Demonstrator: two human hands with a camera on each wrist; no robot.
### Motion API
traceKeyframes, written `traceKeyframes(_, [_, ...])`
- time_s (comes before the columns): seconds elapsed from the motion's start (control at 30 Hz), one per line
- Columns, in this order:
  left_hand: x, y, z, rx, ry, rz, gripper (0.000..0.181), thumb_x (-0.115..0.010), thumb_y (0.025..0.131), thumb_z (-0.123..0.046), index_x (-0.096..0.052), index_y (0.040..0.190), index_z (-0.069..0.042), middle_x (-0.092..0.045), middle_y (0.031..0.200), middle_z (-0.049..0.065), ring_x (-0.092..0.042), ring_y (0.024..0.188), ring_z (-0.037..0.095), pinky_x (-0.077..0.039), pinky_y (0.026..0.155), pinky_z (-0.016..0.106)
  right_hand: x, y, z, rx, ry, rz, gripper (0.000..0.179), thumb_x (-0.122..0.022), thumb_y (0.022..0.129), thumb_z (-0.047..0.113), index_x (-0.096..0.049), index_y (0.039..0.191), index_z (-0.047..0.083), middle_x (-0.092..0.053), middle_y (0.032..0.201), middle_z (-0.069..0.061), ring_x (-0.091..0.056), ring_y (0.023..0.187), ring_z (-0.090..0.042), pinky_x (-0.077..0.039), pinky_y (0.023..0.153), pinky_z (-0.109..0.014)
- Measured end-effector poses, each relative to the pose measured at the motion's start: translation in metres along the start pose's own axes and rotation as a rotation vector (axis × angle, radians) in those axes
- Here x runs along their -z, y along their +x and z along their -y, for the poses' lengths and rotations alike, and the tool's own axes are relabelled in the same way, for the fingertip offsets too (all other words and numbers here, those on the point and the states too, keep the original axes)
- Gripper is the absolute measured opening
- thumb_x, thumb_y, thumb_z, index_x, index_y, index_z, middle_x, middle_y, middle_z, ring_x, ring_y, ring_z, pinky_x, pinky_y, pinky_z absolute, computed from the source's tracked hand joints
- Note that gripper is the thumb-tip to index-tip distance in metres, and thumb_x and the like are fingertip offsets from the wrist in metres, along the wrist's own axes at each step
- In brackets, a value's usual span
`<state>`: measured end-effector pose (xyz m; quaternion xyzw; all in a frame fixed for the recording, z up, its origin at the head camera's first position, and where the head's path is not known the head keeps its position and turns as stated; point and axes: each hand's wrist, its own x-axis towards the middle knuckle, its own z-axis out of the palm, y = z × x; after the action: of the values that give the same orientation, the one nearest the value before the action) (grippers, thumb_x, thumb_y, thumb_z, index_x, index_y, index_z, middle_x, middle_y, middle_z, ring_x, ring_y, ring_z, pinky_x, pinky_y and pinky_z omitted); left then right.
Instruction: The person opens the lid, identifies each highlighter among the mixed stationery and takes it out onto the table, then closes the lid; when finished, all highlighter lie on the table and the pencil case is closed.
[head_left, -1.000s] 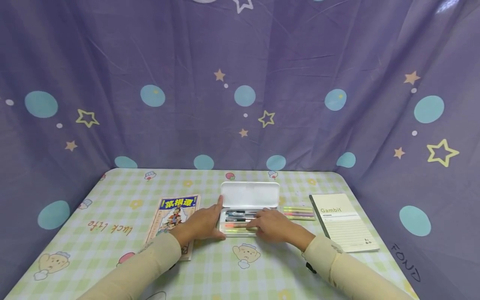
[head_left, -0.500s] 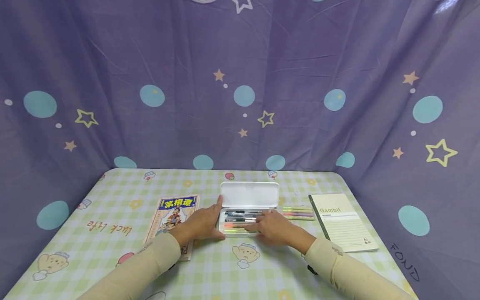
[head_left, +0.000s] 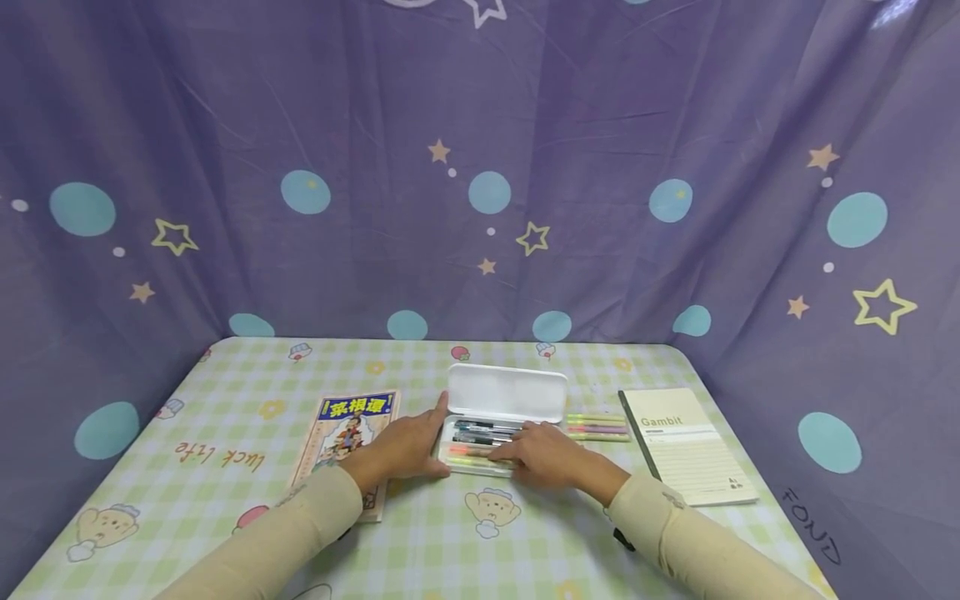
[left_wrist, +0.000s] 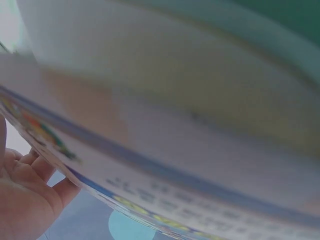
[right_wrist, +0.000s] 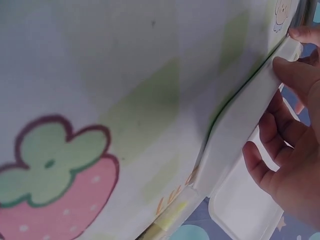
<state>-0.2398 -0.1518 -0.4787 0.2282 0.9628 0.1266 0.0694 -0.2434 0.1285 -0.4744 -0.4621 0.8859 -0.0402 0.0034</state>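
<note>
A white pencil case [head_left: 477, 472] lies on the table with its lid [head_left: 508, 393] up at the back. Inside are several dark pens [head_left: 480, 432] and some bright-coloured highlighters [head_left: 467, 452]. My left hand [head_left: 407, 446] is at the case's left end, thumb and forefinger spread along it. My right hand [head_left: 547, 454] reaches over the right part, forefinger out across the highlighters and hiding that end. In the right wrist view, its thumb is at the case's outer wall [right_wrist: 240, 120], the other fingers loosely bent. The left wrist view shows mostly a blurred book edge.
A book with a blue-and-yellow title [head_left: 348, 433] lies left, partly under my left forearm. Several highlighters [head_left: 597, 427] lie in a row right of the case. Beyond them is a Gambit notebook [head_left: 690, 450]. A purple curtain [head_left: 480, 108] hangs behind the checked table [head_left: 420, 542].
The pencil case has turned slightly, its lid shifting a little to the right. Both hands stay in nearly the same place, the right one with its forefinger still over the highlighters.
</note>
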Motion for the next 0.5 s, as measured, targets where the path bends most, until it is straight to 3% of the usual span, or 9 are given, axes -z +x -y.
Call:
traceKeyframes(0.23, [0.0021, 0.0003, 0.0005, -0.047, 0.067, 0.000, 0.122, -0.084, 0.077, -0.056, -0.012, 0.165, -0.015, -0.062, 0.132, 0.014, -0.069, 0.100, 0.027, -0.058, 0.096, 0.041, -0.0002, 0.0020, -0.0029, 0.080, -0.054, -0.012, 0.050, -0.073, 0.090, 0.019, -0.066, 0.136, 0.036, -0.068, 0.077, 0.005, -0.048, 0.067, -0.008, -0.035, 0.058, -0.021])
traceKeyframes(0.33, [0.0033, -0.0004, 0.0000, -0.046, 0.060, 0.014, 0.122, -0.084, 0.076, -0.057, -0.013, 0.165, -0.016, -0.057, 0.138, 0.016, -0.068, 0.107, 0.028, -0.058, 0.098, 0.042, 0.0002, 0.0029, -0.0042, 0.103, -0.047, -0.024, 0.050, -0.074, 0.089, 0.017, -0.067, 0.135, 0.036, -0.070, 0.082, 0.003, -0.053, 0.071, -0.009, -0.041, 0.061, -0.023])
traceKeyframes(0.5, [0.0043, -0.0019, 0.0000, -0.026, 0.027, 0.069, 0.117, -0.081, 0.078, -0.060, -0.016, 0.165, -0.014, -0.049, 0.154, 0.018, -0.059, 0.132, 0.035, -0.049, 0.113, 0.047, -0.0013, 0.0021, -0.0079, 0.131, -0.064, -0.056, 0.049, -0.076, 0.089, 0.018, -0.068, 0.134, 0.035, -0.072, 0.090, 0.002, -0.060, 0.078, -0.012, -0.051, 0.068, -0.027])
